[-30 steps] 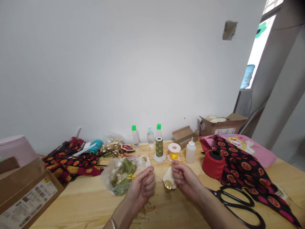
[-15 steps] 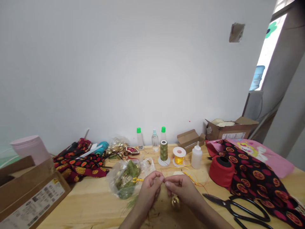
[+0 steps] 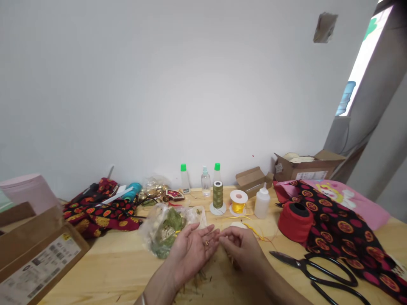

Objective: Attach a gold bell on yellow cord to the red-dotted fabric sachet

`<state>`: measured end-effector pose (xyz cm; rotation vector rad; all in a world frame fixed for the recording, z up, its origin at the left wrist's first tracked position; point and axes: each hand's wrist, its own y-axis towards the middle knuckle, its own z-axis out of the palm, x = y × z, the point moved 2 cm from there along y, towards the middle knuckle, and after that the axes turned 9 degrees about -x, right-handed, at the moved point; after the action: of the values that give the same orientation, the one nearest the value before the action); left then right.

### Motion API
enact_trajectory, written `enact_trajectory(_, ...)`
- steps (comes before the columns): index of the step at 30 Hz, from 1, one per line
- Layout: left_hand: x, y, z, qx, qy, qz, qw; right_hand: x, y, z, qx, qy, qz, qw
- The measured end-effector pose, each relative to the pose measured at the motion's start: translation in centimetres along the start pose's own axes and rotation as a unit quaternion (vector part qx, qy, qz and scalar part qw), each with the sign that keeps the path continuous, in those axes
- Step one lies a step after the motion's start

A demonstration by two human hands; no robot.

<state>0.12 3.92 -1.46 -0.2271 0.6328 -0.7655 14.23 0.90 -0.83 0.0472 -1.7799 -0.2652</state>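
Note:
My left hand (image 3: 190,250) lies palm up over the wooden table (image 3: 104,271) with its fingers stretched out; a tiny gold piece (image 3: 206,243) rests on the palm. My right hand (image 3: 243,248) is curled, its fingertips pinched together right beside the left fingertips; what they pinch is too small to name. A thin yellow cord (image 3: 254,231) trails from the right hand toward the yellow spool (image 3: 238,202). A clear bag of green and gold bits (image 3: 167,228) lies just beyond my left hand.
Green spool (image 3: 218,195), squeeze bottle (image 3: 262,203) and small bottles (image 3: 205,181) stand behind. Red thread cone (image 3: 295,221), patterned cloth (image 3: 343,231) and black scissors (image 3: 318,271) lie right. Cardboard boxes (image 3: 34,258) and more cloth (image 3: 98,212) lie left.
My left hand has turned palm up and opened, showing a small gold piece. The gold ball hanging under my right hand is now out of sight. The view shifted slightly.

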Motion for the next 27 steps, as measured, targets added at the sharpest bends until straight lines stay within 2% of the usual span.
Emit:
enact_trajectory(5, 0.6, -0.2, 0.9, 0.051, 0.024, -0.006, 0.998, -0.3, -0.5, 0.9, 0.051, -0.129, -0.148, 0.979)
enact_trajectory(10, 1.0, -0.3, 1.0, 0.079, 0.024, -0.019, 0.996, -0.7, -0.5, 1.1, 0.053, -0.202, -0.171, 0.963)
enact_trajectory(14, 1.1, -0.2, 0.9, 0.072, 0.021, -0.007, 0.997, -0.4, -0.4, 0.9, 0.072, -0.189, -0.194, 0.96)
enact_trajectory(19, 1.0, 0.0, 0.7, 0.054, 0.045, 0.04, 0.997, -0.2, -0.3, 0.5, 0.038, -0.124, -0.17, 0.977)
enact_trajectory(24, 1.2, -0.3, 0.7, 0.032, 0.148, 0.072, 0.986, -0.6, 0.2, 0.2, -0.04, -0.031, -0.072, 0.996)
enact_trajectory(27, 1.5, -0.3, 0.7, 0.024, 0.209, 0.093, 0.973, -0.7, 0.4, 0.2, -0.047, 0.024, -0.027, 0.998)
